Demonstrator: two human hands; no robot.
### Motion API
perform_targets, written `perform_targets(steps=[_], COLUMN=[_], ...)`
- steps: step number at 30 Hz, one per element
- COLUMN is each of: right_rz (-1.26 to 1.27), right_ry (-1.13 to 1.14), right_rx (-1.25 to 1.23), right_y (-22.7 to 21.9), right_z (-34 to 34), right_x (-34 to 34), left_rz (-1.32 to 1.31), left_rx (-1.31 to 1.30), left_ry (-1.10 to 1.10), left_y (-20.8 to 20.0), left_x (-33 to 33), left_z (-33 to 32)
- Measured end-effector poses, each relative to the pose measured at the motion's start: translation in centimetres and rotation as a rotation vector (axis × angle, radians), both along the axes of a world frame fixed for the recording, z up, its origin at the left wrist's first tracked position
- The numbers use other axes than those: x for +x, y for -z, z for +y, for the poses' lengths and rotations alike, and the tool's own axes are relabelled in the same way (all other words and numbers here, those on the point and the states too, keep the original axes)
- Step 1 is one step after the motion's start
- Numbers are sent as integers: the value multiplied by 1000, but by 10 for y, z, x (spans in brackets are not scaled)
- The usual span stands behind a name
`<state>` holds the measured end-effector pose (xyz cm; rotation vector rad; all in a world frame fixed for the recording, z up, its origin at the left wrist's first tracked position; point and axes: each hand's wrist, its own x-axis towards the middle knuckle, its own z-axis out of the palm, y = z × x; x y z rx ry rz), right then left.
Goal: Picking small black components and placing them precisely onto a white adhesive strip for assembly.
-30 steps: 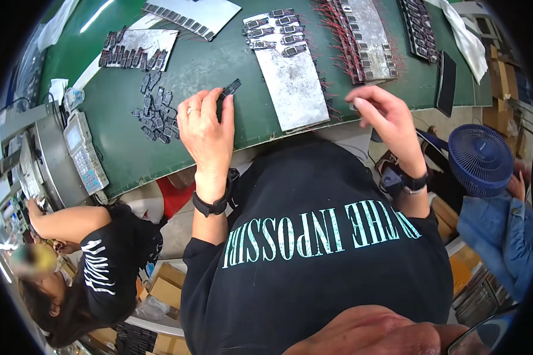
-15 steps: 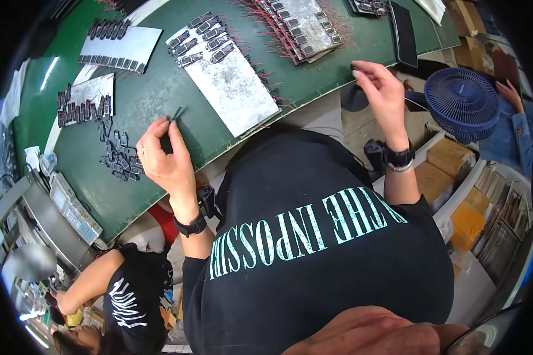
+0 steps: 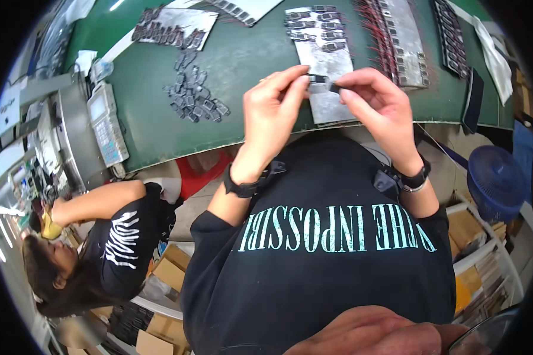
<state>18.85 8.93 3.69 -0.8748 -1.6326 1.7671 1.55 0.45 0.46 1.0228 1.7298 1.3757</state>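
Observation:
Over the near end of a worn pale board [image 3: 331, 109], my two hands are close together. My left hand [image 3: 270, 112] pinches a small black rectangular part [image 3: 318, 78] between thumb and fingertips, its free end pointing right. Just right of it, my right hand [image 3: 380, 103] is closed in a pinch on a small dark piece [image 3: 334, 88], too small to name. A narrow gap seems to lie between the two pieces. Several similar black-framed parts with wires [image 3: 320, 25] sit in rows on the board's far end.
A loose pile of small black parts [image 3: 194, 97] lies left on the green table [image 3: 243, 53]. Other part-filled boards [image 3: 408, 44] stand at the back and right. A keypad device [image 3: 106, 127] is at the left, a blue fan [image 3: 496, 183] at the right. A co-worker [image 3: 124, 236] works at lower left.
The view has swung, shifting the table's contents to the right. My hands, wide apart before, have come together over the pale board, bringing the held pieces near each other.

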Motion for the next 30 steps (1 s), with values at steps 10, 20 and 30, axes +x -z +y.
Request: perform_targets(steps=[10, 20, 30], right_rz=[-183, -214, -99], right_ry=[-73, -58, -103], right_rx=[187, 160, -82], right_y=[10, 12, 22], right_z=[11, 7, 11], right_x=[-30, -27, -20], left_rz=[-487, -591, -555], left_rx=[22, -2, 102], left_ry=[29, -1, -44], left_y=[-2, -2, 2], left_x=[-5, -8, 5], left_z=[-4, -2, -6])
